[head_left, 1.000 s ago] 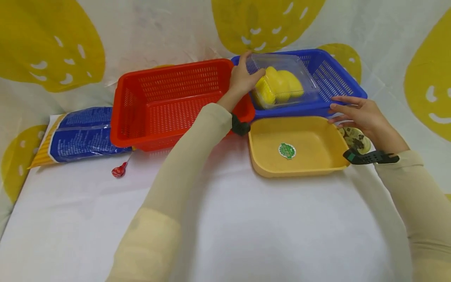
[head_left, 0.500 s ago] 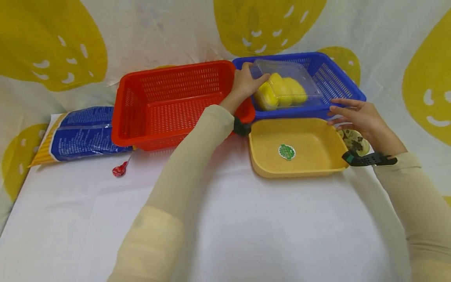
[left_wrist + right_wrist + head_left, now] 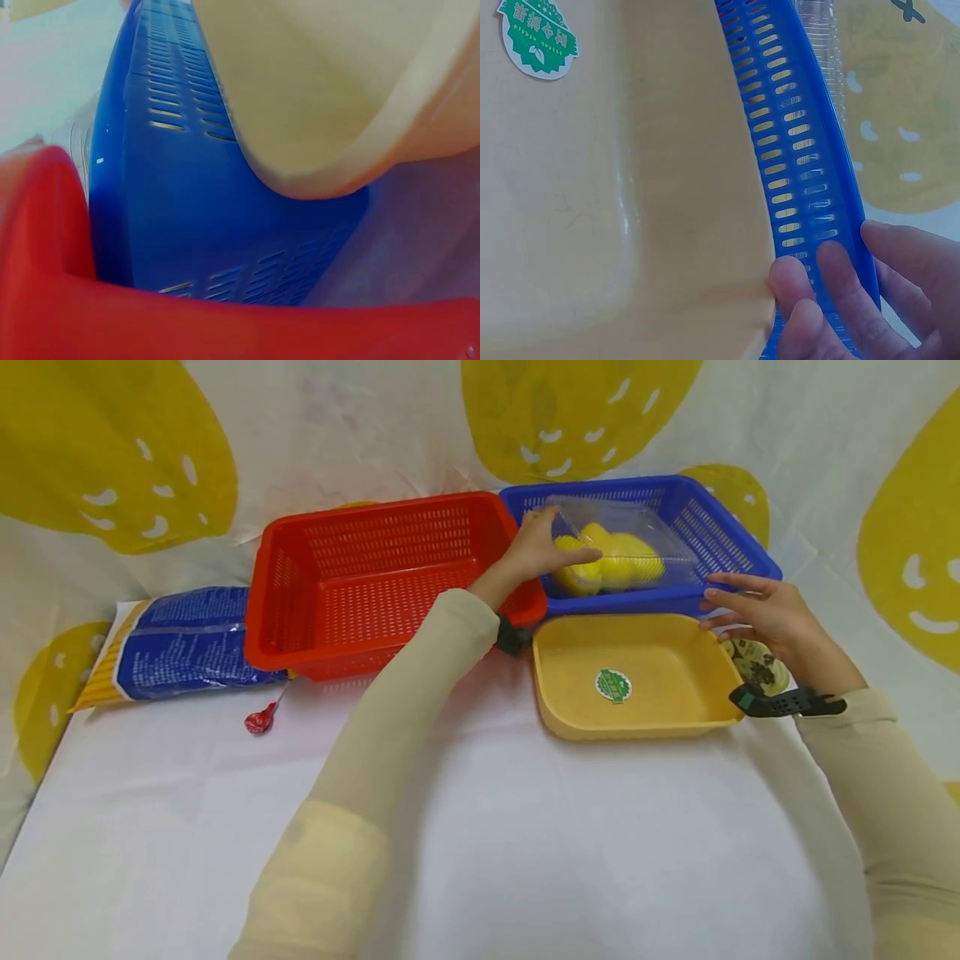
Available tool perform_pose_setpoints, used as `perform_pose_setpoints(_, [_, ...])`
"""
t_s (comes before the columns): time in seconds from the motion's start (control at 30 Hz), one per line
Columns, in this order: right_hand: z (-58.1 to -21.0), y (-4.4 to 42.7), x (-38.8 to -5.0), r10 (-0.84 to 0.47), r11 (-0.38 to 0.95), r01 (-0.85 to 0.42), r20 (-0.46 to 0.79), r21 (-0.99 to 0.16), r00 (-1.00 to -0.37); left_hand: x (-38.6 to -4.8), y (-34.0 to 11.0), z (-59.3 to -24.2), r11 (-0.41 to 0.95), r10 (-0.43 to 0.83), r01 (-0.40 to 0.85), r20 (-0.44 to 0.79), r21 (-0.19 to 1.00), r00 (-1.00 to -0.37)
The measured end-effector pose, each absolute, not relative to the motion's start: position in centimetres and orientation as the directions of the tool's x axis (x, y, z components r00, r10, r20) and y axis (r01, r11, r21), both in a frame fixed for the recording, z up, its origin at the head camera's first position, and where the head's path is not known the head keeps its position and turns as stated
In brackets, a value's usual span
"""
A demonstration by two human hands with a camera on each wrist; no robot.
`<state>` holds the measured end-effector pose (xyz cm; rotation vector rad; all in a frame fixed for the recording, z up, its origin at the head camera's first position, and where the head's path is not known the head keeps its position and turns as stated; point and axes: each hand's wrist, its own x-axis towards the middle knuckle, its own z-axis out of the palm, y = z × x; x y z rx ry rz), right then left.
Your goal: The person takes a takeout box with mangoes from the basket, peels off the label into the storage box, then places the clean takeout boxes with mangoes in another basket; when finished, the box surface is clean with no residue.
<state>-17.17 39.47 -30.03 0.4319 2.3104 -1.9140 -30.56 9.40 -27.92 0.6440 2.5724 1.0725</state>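
Note:
My left hand [image 3: 538, 550] grips the left side of a clear plastic box [image 3: 637, 520], thumb toward the front and fingers toward the back. Inside the box lie several smooth yellow fruit-like pieces [image 3: 626, 560]. The box sits low within the blue basket [image 3: 731, 547], slightly tilted. At that basket's front right corner, my right hand [image 3: 772, 617] pinches the rim; in the right wrist view, fingertips [image 3: 836, 262] lie on either side of the blue edge. Its lower fingers touch the rim of the yellow tub [image 3: 697, 225]. The left wrist view leaves the left hand mostly hidden.
A red basket [image 3: 375, 668] adjoins the blue one on the left. Beyond it lies a blue pack of long yellow sticks like pasta [image 3: 195, 647]. A red lollipop [image 3: 259, 720] rests on the white cloth. Under my right wrist is a round patterned item [image 3: 761, 667], partly covered.
My left hand has moved down and slightly right, lowering the clear box further into the blue basket. My right hand has stayed at the basket's rim.

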Motion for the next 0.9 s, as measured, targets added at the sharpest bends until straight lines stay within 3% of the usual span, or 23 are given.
perform_pose_setpoints(0.33, [-30.0, 39.5, -17.3, 0.127, 0.204, 0.286, -0.265, -0.936, -0.956, -30.8, 9.2, -28.3, 0.651, 0.543, 0.39, -0.04, 0.651, -0.839])
perform_pose_setpoints(0.57, [-30.0, 39.3, -17.5, 0.123, 0.209, 0.27, -0.248, -0.94, -0.961, -30.8, 8.9, -28.4, 0.546, 0.554, 0.319, -0.048, 0.774, -0.831])
perform_pose_setpoints(0.9, [-30.0, 39.7, -16.9, 0.115, 0.403, 0.182, -0.148, -0.897, -0.982, -29.7, 8.5, -27.7, 0.323, 0.554, 0.16, -0.05, 0.933, -0.831])
